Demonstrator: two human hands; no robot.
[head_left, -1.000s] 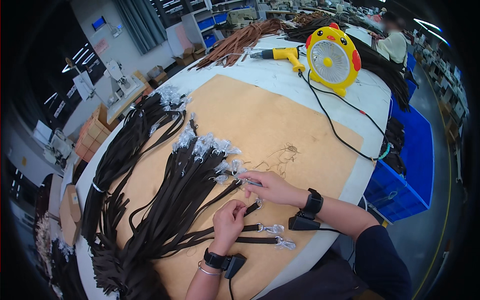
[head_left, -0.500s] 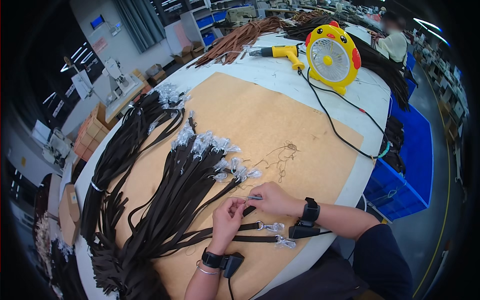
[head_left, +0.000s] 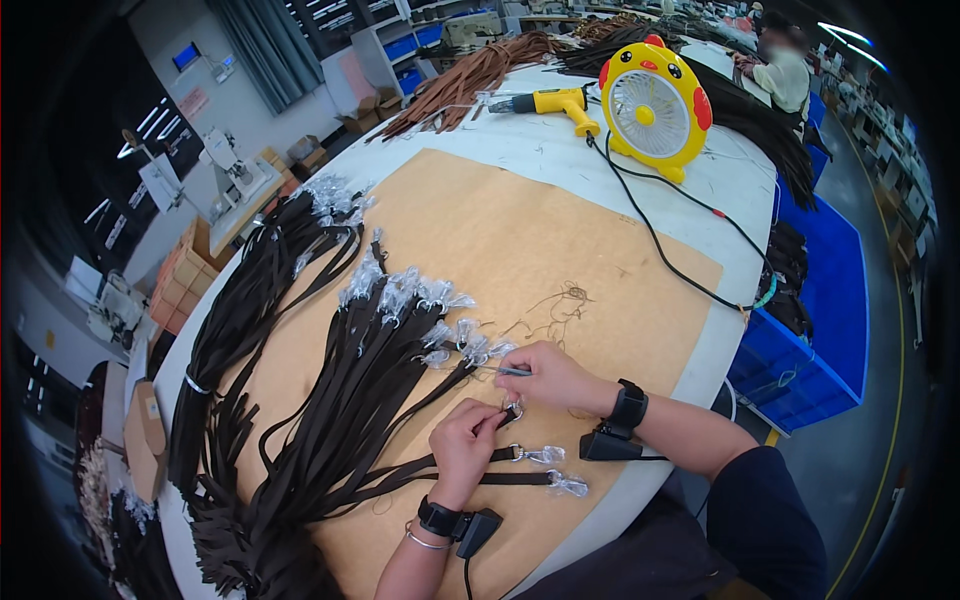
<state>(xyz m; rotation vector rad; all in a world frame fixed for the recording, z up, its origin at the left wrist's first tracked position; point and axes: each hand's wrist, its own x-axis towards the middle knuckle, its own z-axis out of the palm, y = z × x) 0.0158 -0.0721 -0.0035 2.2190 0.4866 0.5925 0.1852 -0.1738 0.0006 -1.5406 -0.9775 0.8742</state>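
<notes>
My left hand (head_left: 464, 448) is closed, pinching the end of a dark strap (head_left: 508, 416) with a small metal clasp at its tip. Just above it, my right hand (head_left: 560, 378) grips a slim grey metal tool (head_left: 514, 372), whose thin point reaches left toward the wrapped clasps. Its exact kind is too small to tell. Two more dark straps lie beside my left hand, ending in metal hooks wrapped in clear plastic (head_left: 545, 455). To the left spreads a thick bundle of dark straps (head_left: 335, 400) with plastic-wrapped hooks (head_left: 405, 290) at the upper end.
Loose threads (head_left: 560, 305) lie on the brown paper sheet (head_left: 500, 220). A second strap bundle (head_left: 225, 330) is tied at the left. Farther back are a yellow heat gun (head_left: 555, 102) and a chick-shaped fan (head_left: 655, 105) with a black cable. A blue bin (head_left: 835, 300) stands right; a person works beyond.
My hands have parted: the right has moved up with the tool, the left slightly down. The strap's clasp now shows above my left fingers. The view has shifted slightly.
</notes>
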